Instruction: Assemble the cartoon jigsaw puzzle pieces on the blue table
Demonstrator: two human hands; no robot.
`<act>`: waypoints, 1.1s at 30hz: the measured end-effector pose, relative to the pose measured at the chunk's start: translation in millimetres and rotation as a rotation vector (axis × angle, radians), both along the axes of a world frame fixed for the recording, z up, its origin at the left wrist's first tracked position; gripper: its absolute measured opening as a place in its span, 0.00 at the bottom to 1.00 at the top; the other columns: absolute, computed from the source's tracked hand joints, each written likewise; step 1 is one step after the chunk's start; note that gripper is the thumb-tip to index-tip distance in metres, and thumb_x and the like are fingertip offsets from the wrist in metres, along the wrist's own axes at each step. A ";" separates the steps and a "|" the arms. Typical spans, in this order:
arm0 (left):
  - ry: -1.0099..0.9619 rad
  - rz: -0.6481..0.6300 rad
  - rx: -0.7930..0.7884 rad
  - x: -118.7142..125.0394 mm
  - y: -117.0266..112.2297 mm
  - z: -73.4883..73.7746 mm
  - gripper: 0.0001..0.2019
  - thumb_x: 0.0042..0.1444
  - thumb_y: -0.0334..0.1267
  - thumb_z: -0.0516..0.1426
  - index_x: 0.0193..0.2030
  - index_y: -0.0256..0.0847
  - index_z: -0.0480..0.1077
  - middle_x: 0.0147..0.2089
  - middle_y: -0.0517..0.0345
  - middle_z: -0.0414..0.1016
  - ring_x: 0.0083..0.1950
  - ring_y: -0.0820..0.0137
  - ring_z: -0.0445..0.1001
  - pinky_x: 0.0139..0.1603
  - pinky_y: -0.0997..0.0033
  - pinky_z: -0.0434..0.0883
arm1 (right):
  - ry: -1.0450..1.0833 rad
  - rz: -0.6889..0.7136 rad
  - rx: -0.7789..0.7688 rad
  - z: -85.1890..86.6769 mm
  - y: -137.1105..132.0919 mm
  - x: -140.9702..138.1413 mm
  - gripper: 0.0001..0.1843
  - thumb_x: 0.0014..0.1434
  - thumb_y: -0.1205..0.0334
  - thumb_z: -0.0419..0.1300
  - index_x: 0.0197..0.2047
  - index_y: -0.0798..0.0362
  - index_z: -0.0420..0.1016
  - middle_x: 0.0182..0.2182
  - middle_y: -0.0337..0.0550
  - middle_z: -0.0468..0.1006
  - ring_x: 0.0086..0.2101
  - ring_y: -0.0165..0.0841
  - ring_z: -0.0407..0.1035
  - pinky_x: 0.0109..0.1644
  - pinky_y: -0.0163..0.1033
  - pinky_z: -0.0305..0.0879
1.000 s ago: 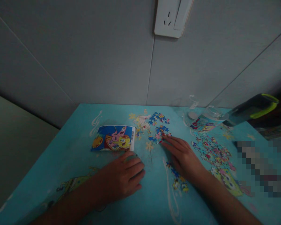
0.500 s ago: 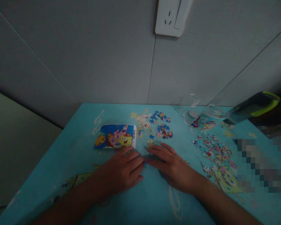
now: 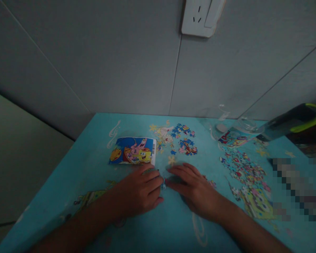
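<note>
My left hand lies palm down on the turquoise cartoon-printed table, fingers flat and together, just below a picture card of cartoon characters. My right hand also lies flat, fingers stretched leftward, its fingertips meeting those of the left hand over a small puzzle piece that is barely visible. Small joined clusters of blue puzzle pieces lie just beyond the hands.
A spread of loose puzzle pieces covers the right side of the table. A clear plastic bag and a dark bottle with a green cap lie at the back right. A grey wall with a socket stands behind.
My right hand drew back from the blue piece clusters and slid left until its fingertips met the left hand. The left hand stayed almost still. The view shifted slightly.
</note>
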State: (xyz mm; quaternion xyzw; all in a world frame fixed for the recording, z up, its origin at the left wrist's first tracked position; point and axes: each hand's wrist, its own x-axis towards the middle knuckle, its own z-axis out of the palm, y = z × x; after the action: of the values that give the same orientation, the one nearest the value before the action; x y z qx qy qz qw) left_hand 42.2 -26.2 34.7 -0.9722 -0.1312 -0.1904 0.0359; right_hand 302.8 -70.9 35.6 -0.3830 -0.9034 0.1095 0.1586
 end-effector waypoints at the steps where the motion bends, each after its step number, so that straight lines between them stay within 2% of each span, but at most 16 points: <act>1: -0.001 -0.001 0.000 0.3 -0.4 0.2 0.07 0.66 0.39 0.59 0.42 0.38 0.75 0.43 0.53 0.78 0.48 0.62 0.74 0.58 0.50 0.68 | -0.006 0.013 -0.003 0.3 0.0 -1.4 0.24 0.66 0.73 0.55 0.62 0.47 0.74 0.65 0.50 0.69 0.65 0.43 0.61 0.71 0.58 0.52; 6: 0.014 0.015 -0.008 1.1 0.2 0.7 0.09 0.68 0.39 0.57 0.48 0.38 0.75 0.47 0.52 0.78 0.49 0.63 0.74 0.57 0.51 0.68 | 0.009 -0.101 0.022 -0.7 11.9 10.4 0.26 0.65 0.74 0.54 0.63 0.49 0.72 0.62 0.47 0.74 0.63 0.42 0.64 0.71 0.59 0.51; 10: 0.033 0.013 -0.012 1.1 2.8 0.4 0.09 0.68 0.39 0.57 0.48 0.38 0.74 0.47 0.52 0.79 0.49 0.63 0.74 0.57 0.52 0.68 | -0.011 -0.192 0.058 -4.2 26.7 19.3 0.31 0.62 0.77 0.52 0.67 0.51 0.69 0.65 0.49 0.71 0.66 0.43 0.61 0.71 0.59 0.50; 13: 0.025 0.008 -0.006 0.9 3.7 -0.7 0.08 0.68 0.39 0.58 0.47 0.37 0.75 0.45 0.53 0.79 0.48 0.64 0.75 0.56 0.53 0.69 | -0.039 -0.179 0.068 -8.2 34.7 17.6 0.34 0.62 0.77 0.52 0.69 0.51 0.65 0.68 0.48 0.66 0.68 0.43 0.57 0.73 0.60 0.46; 17: 0.039 0.015 -0.034 1.1 3.4 -2.4 0.08 0.68 0.39 0.57 0.45 0.37 0.74 0.42 0.54 0.78 0.46 0.64 0.74 0.56 0.52 0.68 | -0.026 -0.160 0.049 -12.8 38.5 16.8 0.39 0.58 0.80 0.50 0.72 0.52 0.59 0.68 0.46 0.67 0.69 0.41 0.56 0.74 0.59 0.45; 23: 0.019 0.018 -0.005 1.3 2.1 0.0 0.07 0.67 0.37 0.58 0.45 0.37 0.75 0.41 0.54 0.78 0.46 0.64 0.74 0.56 0.53 0.69 | 0.008 -0.163 0.026 -12.7 35.8 23.8 0.45 0.54 0.82 0.49 0.74 0.51 0.54 0.68 0.48 0.66 0.70 0.41 0.54 0.73 0.62 0.45; 27: 0.023 0.027 -0.011 -1.1 3.6 1.2 0.06 0.68 0.36 0.57 0.41 0.37 0.74 0.40 0.54 0.78 0.47 0.64 0.74 0.57 0.52 0.69 | 0.018 -0.151 0.013 -11.3 34.9 24.5 0.46 0.53 0.82 0.49 0.74 0.51 0.55 0.68 0.49 0.66 0.70 0.41 0.54 0.73 0.62 0.45; 33: 0.030 0.033 -0.025 -4.0 6.9 2.8 0.08 0.68 0.36 0.57 0.38 0.38 0.74 0.40 0.55 0.77 0.47 0.65 0.74 0.57 0.53 0.70 | 0.026 -0.128 0.023 -10.5 30.5 30.2 0.39 0.56 0.79 0.51 0.70 0.49 0.64 0.67 0.48 0.69 0.70 0.42 0.54 0.73 0.64 0.45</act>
State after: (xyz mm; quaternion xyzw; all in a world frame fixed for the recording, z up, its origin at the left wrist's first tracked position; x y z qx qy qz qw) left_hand 38.1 -19.3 37.4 -0.9731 -0.1489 -0.1736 0.0289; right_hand 333.0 -40.4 25.1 -0.4367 -0.8762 0.0938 0.1812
